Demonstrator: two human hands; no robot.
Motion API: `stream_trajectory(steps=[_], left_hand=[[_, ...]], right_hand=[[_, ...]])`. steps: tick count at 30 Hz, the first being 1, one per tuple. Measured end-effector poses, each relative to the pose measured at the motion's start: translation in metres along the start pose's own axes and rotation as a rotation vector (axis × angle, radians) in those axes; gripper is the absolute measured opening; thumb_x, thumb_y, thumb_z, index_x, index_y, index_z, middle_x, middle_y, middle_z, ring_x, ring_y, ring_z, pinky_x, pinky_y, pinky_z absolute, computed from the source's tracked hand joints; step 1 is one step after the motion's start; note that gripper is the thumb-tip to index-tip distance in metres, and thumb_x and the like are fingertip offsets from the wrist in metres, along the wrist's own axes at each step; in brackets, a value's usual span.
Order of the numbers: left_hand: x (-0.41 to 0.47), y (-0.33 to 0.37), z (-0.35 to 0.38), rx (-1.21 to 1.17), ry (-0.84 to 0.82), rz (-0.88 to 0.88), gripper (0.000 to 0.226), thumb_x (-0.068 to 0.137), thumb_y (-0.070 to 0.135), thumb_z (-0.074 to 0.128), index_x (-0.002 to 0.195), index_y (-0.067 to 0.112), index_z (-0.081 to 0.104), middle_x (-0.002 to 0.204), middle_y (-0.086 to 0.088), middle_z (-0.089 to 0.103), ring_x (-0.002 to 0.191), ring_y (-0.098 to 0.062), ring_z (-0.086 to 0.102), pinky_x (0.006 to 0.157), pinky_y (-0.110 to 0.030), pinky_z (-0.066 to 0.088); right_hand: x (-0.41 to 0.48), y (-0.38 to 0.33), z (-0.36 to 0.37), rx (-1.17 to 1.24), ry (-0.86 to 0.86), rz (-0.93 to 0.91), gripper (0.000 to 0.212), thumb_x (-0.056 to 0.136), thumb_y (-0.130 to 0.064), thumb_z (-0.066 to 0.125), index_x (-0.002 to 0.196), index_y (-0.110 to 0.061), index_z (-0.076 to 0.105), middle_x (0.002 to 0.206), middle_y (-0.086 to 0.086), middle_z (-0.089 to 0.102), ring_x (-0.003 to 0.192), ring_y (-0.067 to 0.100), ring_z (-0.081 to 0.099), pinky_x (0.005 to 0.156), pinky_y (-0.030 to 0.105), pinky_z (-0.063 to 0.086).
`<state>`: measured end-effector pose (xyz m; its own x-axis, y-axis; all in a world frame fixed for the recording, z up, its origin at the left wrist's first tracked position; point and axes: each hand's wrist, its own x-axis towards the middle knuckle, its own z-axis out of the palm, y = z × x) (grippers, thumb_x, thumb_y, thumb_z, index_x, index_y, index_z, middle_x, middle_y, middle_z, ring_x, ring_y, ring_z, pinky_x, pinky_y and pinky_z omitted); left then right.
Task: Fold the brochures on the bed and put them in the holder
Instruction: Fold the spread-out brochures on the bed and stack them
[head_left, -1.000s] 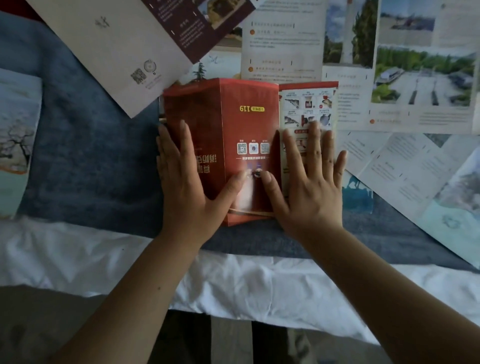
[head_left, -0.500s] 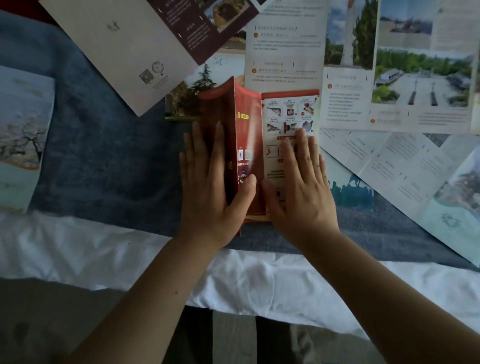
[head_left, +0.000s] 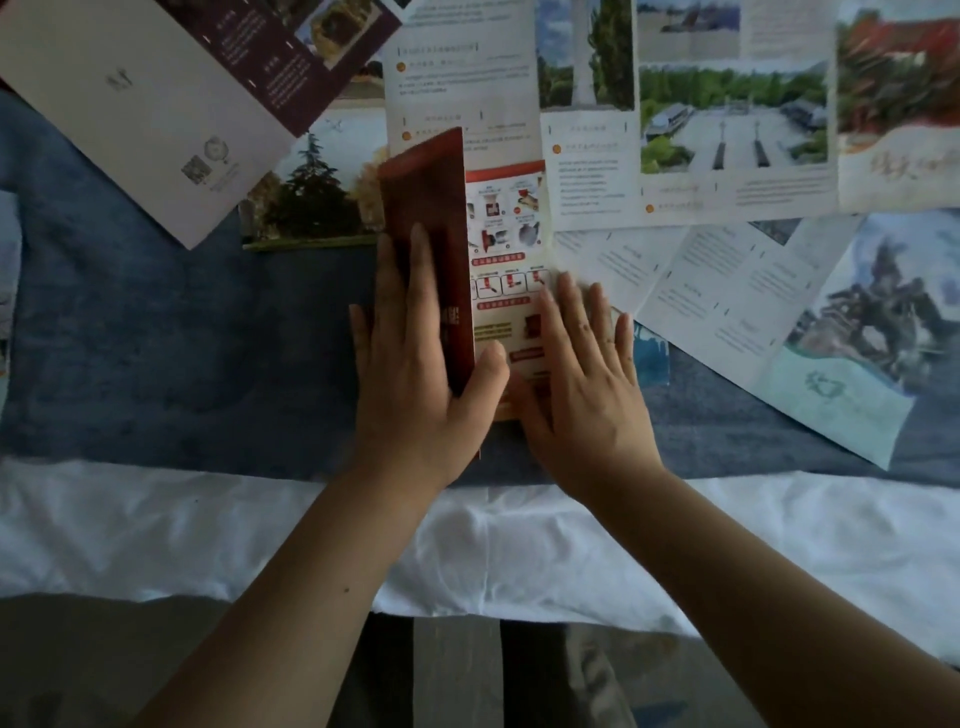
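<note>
At the edge of a bed (head_left: 208, 519), on a blue blanket (head_left: 156, 338), a person folds a red brochure (head_left: 431, 208). The left hand (head_left: 410, 374), fingers straight and together, lies flat against the outer face of its raised flap, thumb at the flap's lower edge. The right hand (head_left: 582, 379), fingers straight and spread, presses the printed inner panel (head_left: 506, 218) down. Neither hand grips anything. Unfolded scenic brochures (head_left: 727, 130) lie overlapping beyond and to the right, one partly under the red one; no holder is in view. The fold could land crooked: the soft bedding gives under pressure, and if the right hand slips, the panel may skid on the sheets beneath, leaving mismatched edges and a slanted crease.
</note>
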<state>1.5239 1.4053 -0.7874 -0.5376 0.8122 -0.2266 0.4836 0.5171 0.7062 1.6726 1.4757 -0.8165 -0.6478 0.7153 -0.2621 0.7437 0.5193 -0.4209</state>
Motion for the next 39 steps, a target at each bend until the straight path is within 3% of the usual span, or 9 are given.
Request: stream_trajectory(steps=[4, 8, 14, 21, 26, 30, 35, 37, 39], left_hand=[[-0.004, 0.002, -0.004, -0.032, 0.059, -0.011, 0.106, 0.090, 0.046, 0.070, 0.163, 0.035, -0.005, 0.172, -0.008, -0.015, 0.149, -0.001, -0.012, 0.115, -0.016, 0.006], [-0.007, -0.008, -0.022, 0.104, 0.121, -0.057, 0.101, 0.088, 0.054, 0.070, 0.163, 0.043, 0.003, 0.172, -0.011, -0.010, 0.156, -0.025, 0.003, 0.119, -0.037, 0.014], [-0.009, -0.045, -0.058, 0.474, 0.160, -0.185, 0.091, 0.089, 0.069, 0.059, 0.161, 0.048, 0.007, 0.171, -0.016, -0.006, 0.149, -0.049, 0.015, 0.115, -0.066, 0.020], [-0.010, -0.059, -0.062, 0.615, 0.083, -0.117, 0.068, 0.101, 0.058, 0.045, 0.161, 0.041, 0.020, 0.172, -0.015, 0.003, 0.156, -0.043, 0.004, 0.117, -0.065, 0.013], [-0.030, -0.049, -0.038, 0.574, -0.112, -0.030, 0.053, 0.106, 0.054, 0.026, 0.156, 0.041, 0.039, 0.172, -0.002, 0.017, 0.158, -0.032, 0.011, 0.118, -0.054, 0.014], [-0.027, -0.054, -0.026, 0.492, -0.116, -0.034, 0.061, 0.104, 0.059, 0.021, 0.159, 0.035, 0.033, 0.171, -0.001, 0.017, 0.159, -0.027, 0.006, 0.122, -0.050, 0.014], [-0.006, -0.063, -0.012, 0.613, -0.130, -0.047, 0.078, 0.100, 0.074, 0.011, 0.165, 0.031, 0.002, 0.173, 0.003, -0.004, 0.159, -0.027, -0.008, 0.128, -0.051, 0.001], [0.004, -0.066, -0.010, 0.654, -0.157, 0.023, 0.085, 0.096, 0.079, 0.012, 0.165, 0.031, -0.003, 0.173, 0.002, -0.009, 0.159, -0.029, -0.011, 0.127, -0.053, -0.003], [0.015, -0.072, -0.014, 0.637, -0.197, 0.111, 0.087, 0.095, 0.080, 0.017, 0.164, 0.033, -0.003, 0.173, 0.003, -0.011, 0.158, -0.030, -0.014, 0.126, -0.054, -0.006]], right_hand=[[-0.001, -0.004, -0.003, 0.077, 0.006, 0.003, 0.073, 0.107, -0.028, 0.051, 0.165, -0.021, 0.008, 0.173, 0.007, -0.002, 0.158, 0.028, -0.013, 0.127, 0.044, -0.009], [-0.001, -0.012, -0.003, 0.027, 0.048, -0.023, 0.070, 0.101, -0.015, 0.053, 0.164, -0.017, 0.022, 0.170, 0.021, -0.001, 0.155, 0.036, -0.014, 0.126, 0.050, -0.005], [-0.001, -0.025, 0.004, -0.128, -0.044, -0.017, 0.089, 0.091, -0.009, 0.051, 0.166, -0.025, 0.005, 0.169, 0.008, -0.022, 0.150, 0.029, -0.034, 0.121, 0.045, -0.022], [-0.015, -0.062, -0.001, -0.312, -0.184, 0.176, 0.077, 0.104, -0.051, 0.025, 0.164, -0.013, -0.003, 0.169, 0.023, -0.003, 0.157, 0.039, -0.011, 0.123, 0.052, -0.019], [-0.024, -0.113, -0.005, -0.527, -0.413, 0.212, 0.073, 0.102, -0.049, 0.033, 0.157, -0.001, 0.027, 0.144, 0.024, 0.051, 0.148, 0.043, 0.033, 0.112, 0.061, -0.031], [-0.028, -0.127, -0.010, -0.432, -0.575, 0.033, 0.058, 0.101, -0.035, 0.043, 0.154, -0.012, 0.039, 0.147, 0.019, 0.052, 0.148, 0.041, 0.031, 0.122, 0.061, -0.016], [0.016, -0.072, -0.028, -0.168, -0.117, -0.097, 0.025, 0.094, -0.016, 0.059, 0.112, -0.021, 0.075, 0.132, 0.010, 0.059, 0.131, 0.035, 0.046, 0.119, 0.060, 0.030], [0.045, -0.047, -0.033, -0.103, -0.001, -0.112, 0.032, 0.096, -0.017, 0.060, 0.127, -0.021, 0.068, 0.155, 0.010, 0.044, 0.146, 0.037, 0.033, 0.120, 0.060, 0.030], [0.072, -0.030, -0.036, -0.137, -0.021, -0.175, 0.047, 0.103, -0.029, 0.051, 0.149, -0.026, 0.050, 0.169, 0.007, 0.021, 0.157, 0.033, 0.012, 0.128, 0.051, 0.012]])
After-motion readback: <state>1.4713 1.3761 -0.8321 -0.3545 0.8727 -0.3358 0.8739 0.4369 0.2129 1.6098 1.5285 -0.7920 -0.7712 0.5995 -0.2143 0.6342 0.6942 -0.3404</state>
